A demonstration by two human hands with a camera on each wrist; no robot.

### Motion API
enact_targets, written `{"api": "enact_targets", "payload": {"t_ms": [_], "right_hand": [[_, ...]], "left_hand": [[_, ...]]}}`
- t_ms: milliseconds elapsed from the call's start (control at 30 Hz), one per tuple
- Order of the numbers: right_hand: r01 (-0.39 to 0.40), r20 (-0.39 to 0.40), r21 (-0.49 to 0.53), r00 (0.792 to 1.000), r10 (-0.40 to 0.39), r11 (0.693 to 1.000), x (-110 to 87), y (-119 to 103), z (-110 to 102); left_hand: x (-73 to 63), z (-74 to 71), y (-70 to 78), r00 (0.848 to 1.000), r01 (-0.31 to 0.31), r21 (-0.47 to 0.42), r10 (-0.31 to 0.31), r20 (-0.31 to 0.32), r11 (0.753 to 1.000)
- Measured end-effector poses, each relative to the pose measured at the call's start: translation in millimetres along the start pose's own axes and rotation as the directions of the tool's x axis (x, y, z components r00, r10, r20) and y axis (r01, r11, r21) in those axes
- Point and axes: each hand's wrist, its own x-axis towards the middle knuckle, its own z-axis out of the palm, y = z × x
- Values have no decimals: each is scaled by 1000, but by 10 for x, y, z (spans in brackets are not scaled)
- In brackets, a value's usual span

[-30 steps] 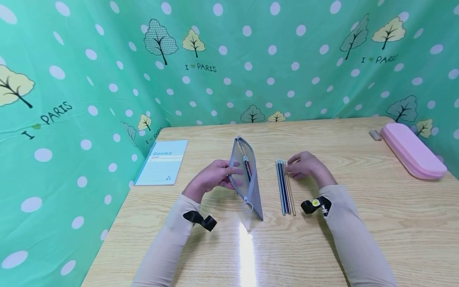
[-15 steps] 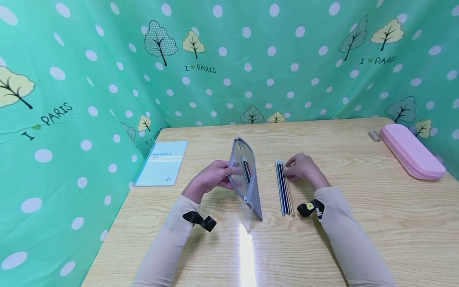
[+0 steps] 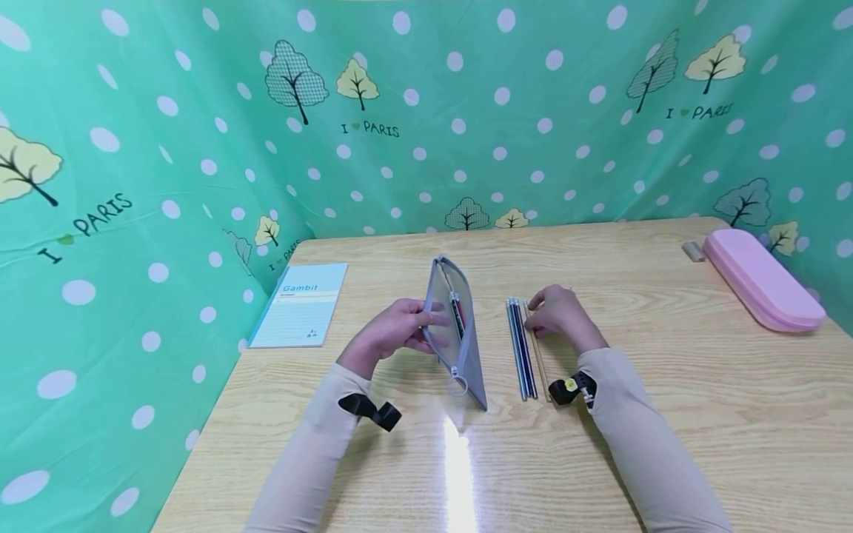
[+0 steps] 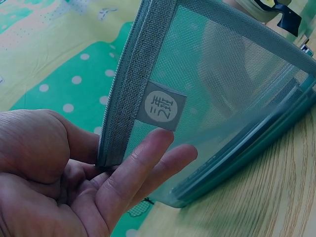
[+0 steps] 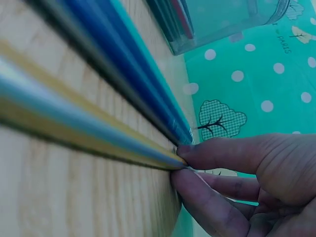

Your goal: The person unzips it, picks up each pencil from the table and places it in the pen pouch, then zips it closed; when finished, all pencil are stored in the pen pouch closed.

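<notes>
My left hand [image 3: 402, 326] grips the side edge of a grey mesh zip pouch [image 3: 474, 370], holding its mouth apart. Several pencils [image 3: 457, 311] show inside the pouch. In the left wrist view the thumb and fingers pinch the pouch's border beside a small round label [image 4: 161, 105]. My right hand [image 3: 560, 314] pinches the far end of a gold pencil [image 5: 98, 111] between thumb and index finger. That pencil lies along the table, slightly apart from a row of dark blue and light blue pencils [image 3: 522, 355] on its left.
A light blue notebook [image 3: 300, 305] lies at the left edge of the wooden table [image 3: 640, 281]. To the far right is a pink pencil case [image 3: 766, 281], with a small grey eraser [image 3: 694, 252] beside it. A green dotted curtain [image 3: 426, 111] hangs behind the table.
My right hand has moved slightly left and taken hold of the gold pencil, which now stands a little apart from the row. My left hand and the pouch have barely moved.
</notes>
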Motion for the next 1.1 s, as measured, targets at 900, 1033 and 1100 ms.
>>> {"api": "enact_targets", "payload": {"t_ms": [900,1033,1100], "right_hand": [[130,-3,394,990,-140,910,-110,-120,-251],[150,-29,416,988,-151,897,-142,-193,-246],[168,-46,423,985,-165,890,-165,-238,-243]], "left_hand": [[-10,6,32,1000,6,-5,-6,-12,1000],[-15,11,36,1000,3,-3,-3,-11,1000],[-11,9,32,1000,1,-3,-1,-9,1000]]}}
